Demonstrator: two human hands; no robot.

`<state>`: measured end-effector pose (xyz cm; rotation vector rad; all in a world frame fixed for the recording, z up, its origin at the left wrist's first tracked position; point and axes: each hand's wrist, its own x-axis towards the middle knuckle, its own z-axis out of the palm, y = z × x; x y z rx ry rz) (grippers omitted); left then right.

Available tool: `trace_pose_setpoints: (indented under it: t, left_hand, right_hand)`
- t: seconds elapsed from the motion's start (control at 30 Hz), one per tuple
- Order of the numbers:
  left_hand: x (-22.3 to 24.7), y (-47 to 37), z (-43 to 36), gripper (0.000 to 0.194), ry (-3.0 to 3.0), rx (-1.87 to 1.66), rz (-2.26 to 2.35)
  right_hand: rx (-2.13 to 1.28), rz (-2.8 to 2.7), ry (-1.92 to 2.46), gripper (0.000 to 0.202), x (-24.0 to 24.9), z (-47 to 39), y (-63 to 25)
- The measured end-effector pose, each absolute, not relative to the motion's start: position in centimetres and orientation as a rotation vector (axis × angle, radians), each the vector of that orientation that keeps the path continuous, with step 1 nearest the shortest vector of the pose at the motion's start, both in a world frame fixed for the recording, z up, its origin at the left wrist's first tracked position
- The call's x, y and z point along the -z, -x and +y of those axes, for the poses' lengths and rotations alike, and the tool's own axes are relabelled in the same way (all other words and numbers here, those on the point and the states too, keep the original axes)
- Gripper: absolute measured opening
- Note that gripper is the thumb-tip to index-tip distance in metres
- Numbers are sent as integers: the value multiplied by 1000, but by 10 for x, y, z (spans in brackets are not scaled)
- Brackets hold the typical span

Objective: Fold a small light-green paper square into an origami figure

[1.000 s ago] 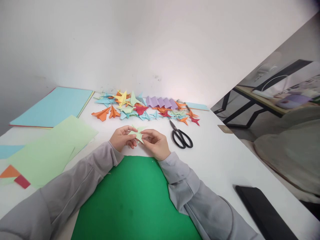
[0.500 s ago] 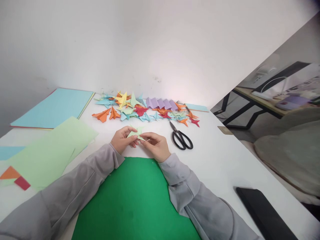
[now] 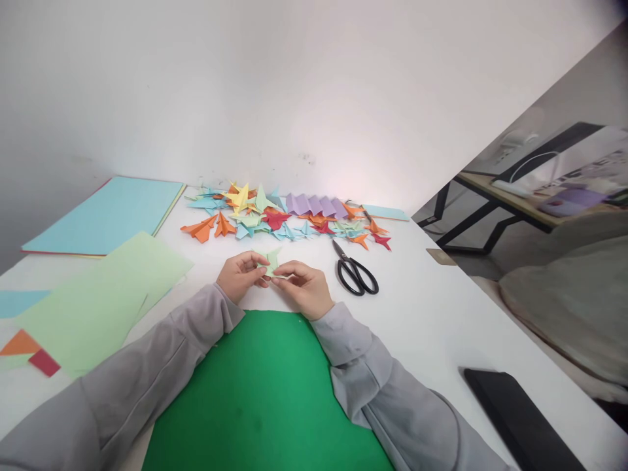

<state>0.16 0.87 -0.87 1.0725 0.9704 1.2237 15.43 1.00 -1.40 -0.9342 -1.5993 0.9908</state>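
Observation:
A small folded piece of light green paper (image 3: 271, 261) is held between my two hands, above the white table. The fingertips of my left hand (image 3: 240, 276) pinch its left side. On the other side, the thumb and fingers of my right hand (image 3: 307, 288) close on its lower right edge. Part of the paper is hidden behind the fingers. Just below my hands lies a green sheet (image 3: 269, 392). Black-handled scissors (image 3: 356, 269) rest to the right of my right hand, blades pointing away.
Many folded paper shapes, among them a yellow one (image 3: 239, 197) and a purple pleated strip (image 3: 315, 205), lie along the wall. Blue sheets (image 3: 105, 212) and light green sheets (image 3: 108, 297) are at the left. A black flat object (image 3: 520, 418) lies at the lower right.
The light green paper has changed its angle between my fingers, and more of its upright part shows. My hands have barely moved.

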Motion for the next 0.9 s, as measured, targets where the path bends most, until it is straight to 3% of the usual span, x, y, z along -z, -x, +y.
trace_pose_setpoints:
  t: [0.9]
  left_hand:
    - [1, -6, 4, 23, -1153, -1144, 1014]
  right_hand:
    - [-1342, -1270, 920, 27, 18, 17, -157]
